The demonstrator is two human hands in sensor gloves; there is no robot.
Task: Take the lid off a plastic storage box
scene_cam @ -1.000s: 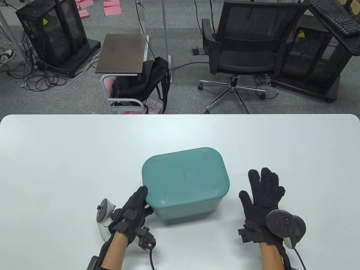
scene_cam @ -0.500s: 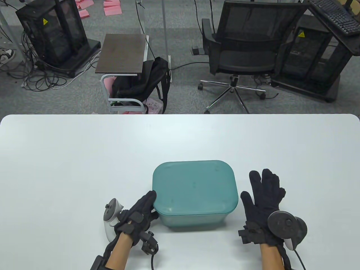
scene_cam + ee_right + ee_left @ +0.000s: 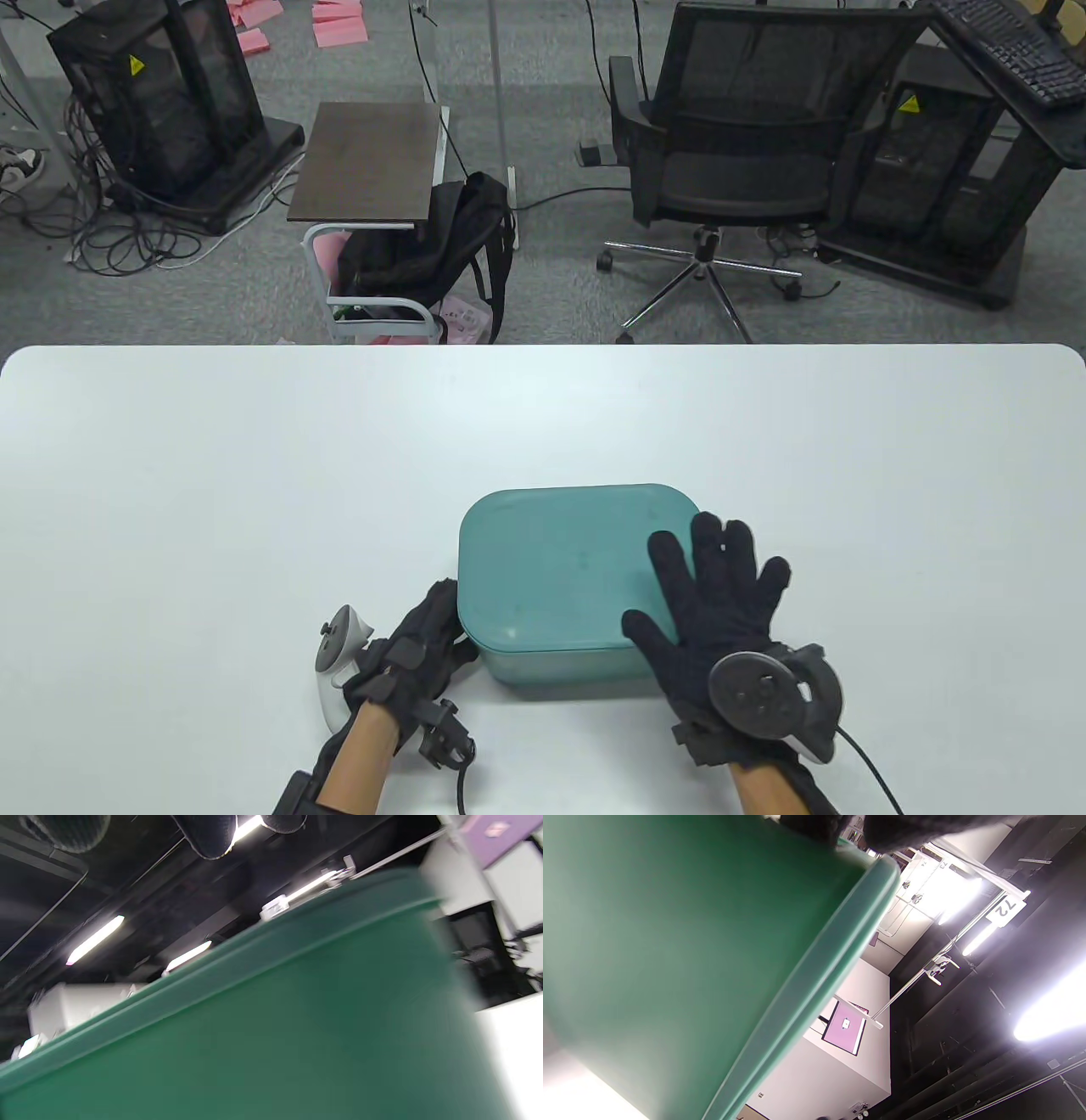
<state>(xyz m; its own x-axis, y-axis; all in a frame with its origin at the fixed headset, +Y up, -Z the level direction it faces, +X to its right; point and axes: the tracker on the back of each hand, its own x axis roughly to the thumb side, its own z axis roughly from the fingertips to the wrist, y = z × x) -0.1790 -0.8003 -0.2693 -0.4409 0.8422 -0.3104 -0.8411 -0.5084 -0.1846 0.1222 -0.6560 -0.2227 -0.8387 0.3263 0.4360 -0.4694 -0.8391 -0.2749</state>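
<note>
A teal plastic storage box [image 3: 560, 666] stands near the table's front edge with its teal lid [image 3: 551, 569] seated on top. My left hand [image 3: 424, 637] holds the box at its front left corner, fingers against the lid's edge. My right hand [image 3: 713, 586] is spread open, palm down, above the lid's right part; I cannot tell whether it touches. The left wrist view shows the box wall [image 3: 670, 955] and lid rim [image 3: 814, 955] close up. The right wrist view shows the box wall [image 3: 275, 1035], blurred, with fingertips [image 3: 208, 832] above the rim.
The white table [image 3: 254, 467] stretches wide around the box. Beyond its far edge stand an office chair [image 3: 730, 153], a small side table [image 3: 365, 161] with a black backpack [image 3: 441, 246], and black equipment racks [image 3: 161, 102].
My right hand has moved left from the table beside the box to above the lid's right part. The box slid toward the front right earlier and now stands still. My left hand stays at its corner.
</note>
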